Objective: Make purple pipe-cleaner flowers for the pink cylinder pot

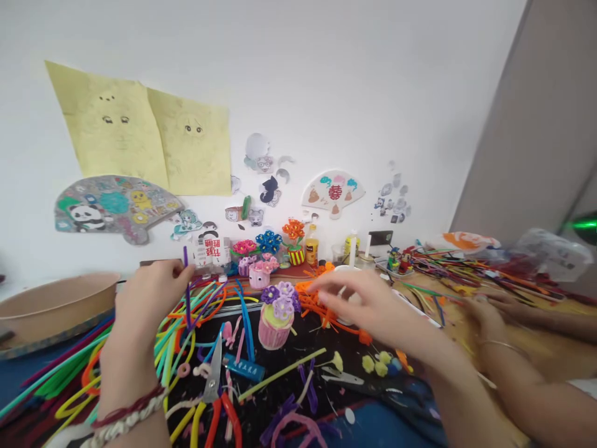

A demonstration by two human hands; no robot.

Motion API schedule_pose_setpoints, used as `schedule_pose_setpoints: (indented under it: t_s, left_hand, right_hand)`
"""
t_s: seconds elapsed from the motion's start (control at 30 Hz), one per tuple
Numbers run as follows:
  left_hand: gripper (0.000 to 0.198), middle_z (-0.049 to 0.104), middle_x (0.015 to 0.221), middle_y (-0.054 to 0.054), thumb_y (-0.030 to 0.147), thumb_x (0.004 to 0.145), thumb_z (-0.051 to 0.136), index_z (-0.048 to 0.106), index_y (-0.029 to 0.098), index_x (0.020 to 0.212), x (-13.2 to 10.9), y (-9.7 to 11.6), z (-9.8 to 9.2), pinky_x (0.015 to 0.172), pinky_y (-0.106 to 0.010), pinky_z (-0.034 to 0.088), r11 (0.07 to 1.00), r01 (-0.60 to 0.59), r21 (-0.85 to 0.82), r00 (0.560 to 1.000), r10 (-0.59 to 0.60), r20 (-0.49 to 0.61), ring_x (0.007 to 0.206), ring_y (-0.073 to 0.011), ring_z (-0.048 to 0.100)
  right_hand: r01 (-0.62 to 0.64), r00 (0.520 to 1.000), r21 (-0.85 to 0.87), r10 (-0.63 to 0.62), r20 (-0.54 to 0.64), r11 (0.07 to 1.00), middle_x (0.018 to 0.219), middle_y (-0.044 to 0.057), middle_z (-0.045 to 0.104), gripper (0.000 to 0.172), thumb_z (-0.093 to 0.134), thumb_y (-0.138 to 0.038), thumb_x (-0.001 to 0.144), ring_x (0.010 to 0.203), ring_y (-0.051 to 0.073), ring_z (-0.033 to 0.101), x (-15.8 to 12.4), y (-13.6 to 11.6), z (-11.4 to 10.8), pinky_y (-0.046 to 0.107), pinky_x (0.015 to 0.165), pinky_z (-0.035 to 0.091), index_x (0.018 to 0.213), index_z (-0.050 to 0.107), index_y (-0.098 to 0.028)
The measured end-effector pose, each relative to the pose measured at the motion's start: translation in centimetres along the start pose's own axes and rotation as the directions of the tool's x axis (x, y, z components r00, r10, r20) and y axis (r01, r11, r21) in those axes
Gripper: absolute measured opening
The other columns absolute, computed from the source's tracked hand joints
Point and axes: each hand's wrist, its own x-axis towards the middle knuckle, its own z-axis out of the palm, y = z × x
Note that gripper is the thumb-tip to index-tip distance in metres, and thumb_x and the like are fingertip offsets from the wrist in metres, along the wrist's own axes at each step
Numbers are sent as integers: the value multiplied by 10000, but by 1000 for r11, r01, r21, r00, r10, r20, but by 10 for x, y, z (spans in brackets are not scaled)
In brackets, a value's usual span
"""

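The left hand (145, 295) pinches a thin, straight purple pipe cleaner (188, 305) between its fingers; the right hand (361, 295), fingers apart, hovers by tangled, fuzzy orange strands (306, 298)

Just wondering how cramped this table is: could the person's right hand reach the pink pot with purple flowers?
Probably yes: the right hand is close to that pink pot; only low orange stems seem to lie between.

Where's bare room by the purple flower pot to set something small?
Right of the purple flower pot, a small dark patch looks mostly bare, between orange strips and the yellow stick. Left is crowded: pipe cleaners and a red-handled tool.
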Motion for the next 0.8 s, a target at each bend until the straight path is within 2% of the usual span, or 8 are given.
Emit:
schedule_pose_setpoints:
  t_s: [0.1,0.17,0.23,0.37,0.5,0.57,0.67,0.8]
  left_hand:
    - [459,674,1066,-173,499,852,302,641,244,1026,-6,0,-10,623,-348,343,999,49,-10,994,-49,-93,973,-383,588]
    - [430,685,1026,-150,482,847,321,639,257,1030,-12,-1,-19,612,-341,329,994,93,-53,977,-101,-190,950,-374,592]
    - [395,704,935,-106,487,845,340,646,277,980,-20,-4,-29,612,-335,324,984,115,-136,934,-154,-322,908,-349,603]
    - [332,700,744,-19,480,829,388,644,270,798,-43,-9,-48,682,-320,351,963,-42,-266,832,-113,-543,809,-249,630]
    - [330,659,619,37,531,806,447,661,289,740,-59,-12,-55,657,-299,376,926,-183,-330,794,-59,-606,647,-182,630]
    - [322,653,606,51,543,805,468,666,297,738,-60,-12,-55,636,-291,385,903,-226,-365,796,-45,-604,605,-166,622]
    - [316,656,611,49,526,807,464,658,294,714,-58,-10,-52,624,-289,382,908,-230,-351,833,-2,-553,604,-166,602]
    - [354,654,619,21,523,823,407,631,287,682,-51,-10,-48,610,-303,349,953,-131,-273,882,-13,-472,646,-201,581]
  right_hand:
    - [-54,980,136,26,199,989,923,2,721,201,559,-263,896,802,136,641,-20,6,39,228,710,473,1030,708,-246]
    - [-93,966,121,60,252,988,999,9,704,218,611,-206,839,932,157,631,-32,14,70,250,847,453,1034,702,-243]
    - [-113,945,106,73,318,988,1117,15,675,306,639,-164,794,1062,178,602,-38,23,98,261,922,424,1083,683,-256]
    - [-62,897,8,52,439,998,1111,30,680,318,645,-195,789,1054,209,610,-32,29,137,282,910,434,1099,677,-259]
    - [114,825,-153,-8,565,982,1117,60,693,337,624,-235,819,1056,271,615,-16,15,154,334,857,457,1154,660,-253]
    - [159,842,-157,-51,537,975,1078,44,704,279,588,-235,845,1024,260,626,-9,9,158,328,829,459,1109,673,-260]
    - [132,918,-96,-85,388,987,1028,22,702,230,537,-206,874,978,224,637,1,1,158,305,815,455,1050,674,-259]
    - [141,957,8,-138,257,990,1165,47,665,318,489,-177,910,1078,228,602,18,-12,157,328,895,441,1201,598,-242]
